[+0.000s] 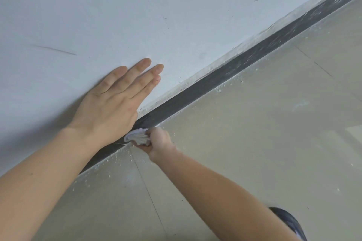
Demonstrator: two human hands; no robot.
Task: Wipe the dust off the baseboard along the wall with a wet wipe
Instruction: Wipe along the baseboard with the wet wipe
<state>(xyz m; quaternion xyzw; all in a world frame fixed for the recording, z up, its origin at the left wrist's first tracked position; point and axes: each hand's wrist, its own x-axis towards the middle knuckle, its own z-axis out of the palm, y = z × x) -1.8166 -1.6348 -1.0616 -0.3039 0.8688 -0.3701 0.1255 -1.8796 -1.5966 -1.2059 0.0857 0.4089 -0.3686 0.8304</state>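
A crumpled white wet wipe (pixel 136 137) is gripped in the right hand (pixel 158 143) against the dark baseboard strip (pixel 225 76), near left; the left hand (pixel 109 103) is spread flat on the white wall (pixel 176 15); the dusty far-right stretch is judged yet unwiped.

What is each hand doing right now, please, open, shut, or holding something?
Left hand: open, fingers straight, pressed flat on the wall.
Right hand: closed round the bunched wet wipe, held against the baseboard.
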